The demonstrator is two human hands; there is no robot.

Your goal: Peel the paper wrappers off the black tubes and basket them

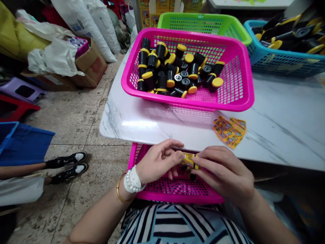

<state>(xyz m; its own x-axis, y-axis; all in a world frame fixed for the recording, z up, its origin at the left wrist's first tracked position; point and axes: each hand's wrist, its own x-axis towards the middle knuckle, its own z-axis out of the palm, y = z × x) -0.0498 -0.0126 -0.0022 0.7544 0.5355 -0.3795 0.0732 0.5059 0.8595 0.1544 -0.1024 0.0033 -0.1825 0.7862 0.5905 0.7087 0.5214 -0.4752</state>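
Between my two hands is a small black canister with a yellow printed label on it. The thumb of my left hand presses on its left end, with a white band and pearl bracelet at that wrist. Fingertips of my right hand grip the other end. Both hands are over a pink basket at my lap; a dark round end of a canister shows in it below the label. On the table, a larger pink basket holds several black canisters with yellow lids. Loose yellow-orange printed labels lie to the right.
The white marbled table ends just beyond my hands. A green basket and a blue basket with black and yellow parts stand behind. On the floor at left are cardboard boxes, stools and a seated person's feet.
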